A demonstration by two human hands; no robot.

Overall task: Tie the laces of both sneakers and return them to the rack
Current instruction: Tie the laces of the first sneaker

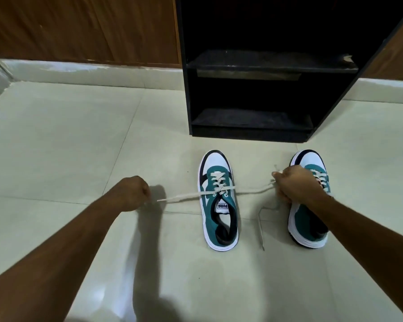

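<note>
Two teal-and-white sneakers stand on the floor, toes pointing at the rack. The left sneaker [218,201] has its white lace [184,196] crossed over the tongue and stretched out to both sides. My left hand [135,192] is closed on the lace's left end, well to the left of the shoe. My right hand [296,185] is closed on the lace's right end and hides the middle of the right sneaker [310,219]. A loose lace [261,225] from the right sneaker trails on the floor between the two shoes.
A black shoe rack [265,66] with two bare shelves stands just beyond the sneakers. A wooden wall [79,29] runs behind it on the left. The floor [79,135] is pale tile with a raised edge at the far left.
</note>
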